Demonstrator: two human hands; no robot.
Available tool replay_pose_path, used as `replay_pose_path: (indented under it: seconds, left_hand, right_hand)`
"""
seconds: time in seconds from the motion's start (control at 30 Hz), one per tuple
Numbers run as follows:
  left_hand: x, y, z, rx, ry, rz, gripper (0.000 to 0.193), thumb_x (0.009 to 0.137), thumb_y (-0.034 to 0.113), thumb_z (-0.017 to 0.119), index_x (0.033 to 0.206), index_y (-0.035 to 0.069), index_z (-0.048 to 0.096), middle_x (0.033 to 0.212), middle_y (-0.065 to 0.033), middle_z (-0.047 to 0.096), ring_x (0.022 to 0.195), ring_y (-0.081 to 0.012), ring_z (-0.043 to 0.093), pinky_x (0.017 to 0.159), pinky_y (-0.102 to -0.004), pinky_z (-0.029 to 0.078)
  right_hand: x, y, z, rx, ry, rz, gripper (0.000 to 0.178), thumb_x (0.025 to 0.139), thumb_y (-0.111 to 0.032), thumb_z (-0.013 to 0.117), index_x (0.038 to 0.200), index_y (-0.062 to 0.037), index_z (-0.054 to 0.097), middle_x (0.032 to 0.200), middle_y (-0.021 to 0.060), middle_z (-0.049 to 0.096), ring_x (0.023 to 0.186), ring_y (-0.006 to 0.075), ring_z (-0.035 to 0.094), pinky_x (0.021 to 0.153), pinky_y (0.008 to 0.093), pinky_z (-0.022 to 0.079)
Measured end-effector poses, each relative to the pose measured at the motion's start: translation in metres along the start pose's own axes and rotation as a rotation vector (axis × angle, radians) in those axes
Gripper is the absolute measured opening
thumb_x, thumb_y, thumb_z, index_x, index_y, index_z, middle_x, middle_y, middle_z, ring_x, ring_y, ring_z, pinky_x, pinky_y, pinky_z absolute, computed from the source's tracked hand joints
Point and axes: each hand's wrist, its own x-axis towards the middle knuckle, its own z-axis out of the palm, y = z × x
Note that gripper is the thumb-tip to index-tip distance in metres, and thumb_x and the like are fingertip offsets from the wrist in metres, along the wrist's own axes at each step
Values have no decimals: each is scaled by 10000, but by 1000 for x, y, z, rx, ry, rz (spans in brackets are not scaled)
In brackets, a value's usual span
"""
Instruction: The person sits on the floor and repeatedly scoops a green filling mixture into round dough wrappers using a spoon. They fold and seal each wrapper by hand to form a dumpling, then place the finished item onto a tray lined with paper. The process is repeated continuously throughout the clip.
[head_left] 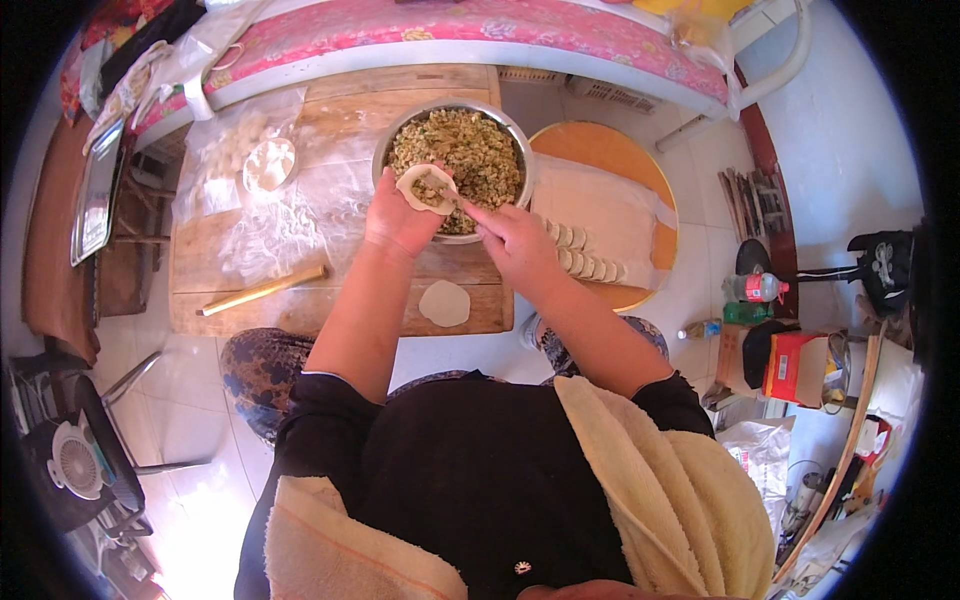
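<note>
My left hand (403,222) is closed around the edge of a round dumpling wrapper (447,207), cupping it over the near rim of a metal bowl (378,160). Some filling lies in the middle of the wrapper. My right hand (517,240) grips a small utensil, a spoon or spatula, mostly hidden by my fingers; its tip touches the filling. Chopped greenish-brown filling (465,150) fills the bowl. Another flat wrapper (444,303) lies by the table's near edge. Folded dumplings (590,266) stand in rows on a cloth-covered round board (650,185) at the right.
A rolling pin (265,290) rests on the floury wooden table (340,85). Left of the bowl are stacked wrappers (270,164) and a plastic bag with dough pieces (240,135). A bed frame (420,45) borders the far side. Bottles (757,288) and boxes (797,365) stand right.
</note>
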Motion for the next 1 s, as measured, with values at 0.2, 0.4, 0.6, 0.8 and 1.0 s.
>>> replay_pose_path:
  seconds: [0.2,0.4,0.6,0.8,1.0]
  left_hand:
    - [2,2,4,-49,68,12,623,1009,474,165,1154,-40,487,1121,-193,542,1080,-339,497,992,-481,382]
    - [1,1,9,2,100,44,616,1009,475,166,1148,-23,501,1095,-184,558,1072,-324,508,987,-482,385]
    - [31,8,2,65,29,200,468,1020,370,265,1137,-5,519,1110,-161,568,1033,-285,544,909,-443,460]
    - [38,16,-3,61,69,209,339,1003,196,297,1193,5,502,1143,-144,568,1086,-264,550,935,-419,466]
    - [-27,8,38,113,-53,43,382,962,148,307,1269,-37,441,1213,-175,537,1145,-296,522,1020,-445,400]
  right_hand:
    - [-10,-6,-11,-122,42,-107,349,829,-90,601,1170,-155,637,746,92,503,710,287,527,613,401,448]
    - [-4,-15,-20,-77,110,-154,323,797,-73,620,1109,-146,662,723,85,487,697,280,520,606,397,445]
    - [-6,-3,-25,-200,100,-79,272,794,-72,612,1049,-133,682,738,100,530,731,291,553,618,405,460]
    - [-5,22,-26,-338,-37,105,203,807,-89,593,973,-120,705,823,125,631,815,305,612,675,431,494]
    - [13,17,0,-521,0,115,289,748,-180,698,1031,-134,661,988,88,597,961,305,578,813,441,468]
